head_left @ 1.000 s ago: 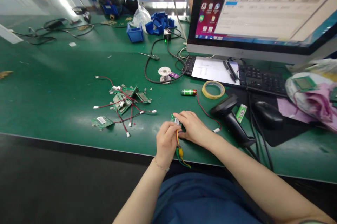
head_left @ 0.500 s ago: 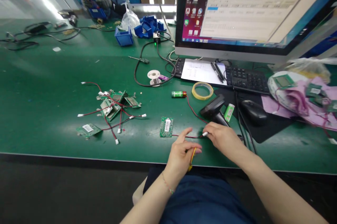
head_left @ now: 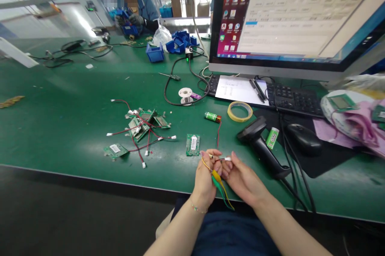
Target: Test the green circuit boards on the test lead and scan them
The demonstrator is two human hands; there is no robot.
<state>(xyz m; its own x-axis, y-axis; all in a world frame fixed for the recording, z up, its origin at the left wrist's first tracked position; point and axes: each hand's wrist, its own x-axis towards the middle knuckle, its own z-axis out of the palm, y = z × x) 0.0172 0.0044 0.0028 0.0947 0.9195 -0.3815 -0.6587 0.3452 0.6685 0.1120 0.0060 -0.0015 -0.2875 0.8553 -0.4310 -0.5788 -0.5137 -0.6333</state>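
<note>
Close together at the table's front edge, both my hands are closed. My left hand (head_left: pixel 204 179) holds a pair of yellow and green clip leads (head_left: pixel 219 179), which hang down over the palm. Between the fingers of my right hand (head_left: pixel 245 179) is a white wire connector (head_left: pixel 227 159). A red wire (head_left: pixel 218 133) runs down to the fingers from a green battery (head_left: pixel 213 117). Just beyond my left hand lies a green circuit board (head_left: pixel 193 145) with a white barcode label. My fingers hide where the wires meet.
Several wired circuit boards (head_left: pixel 144 123) lie piled on the left. A black barcode scanner (head_left: pixel 264 147), a second battery (head_left: pixel 272 138) and a mouse (head_left: pixel 303 139) are on the right. Behind are a tape roll (head_left: pixel 240 111), a solder spool (head_left: pixel 185 96), a keyboard (head_left: pixel 296 99) and a monitor (head_left: pixel 288 15).
My right hand has moved left with the connector to meet my left hand. More of the clip leads shows now. The camera view has shifted, and the scanner is no longer behind my right hand.
</note>
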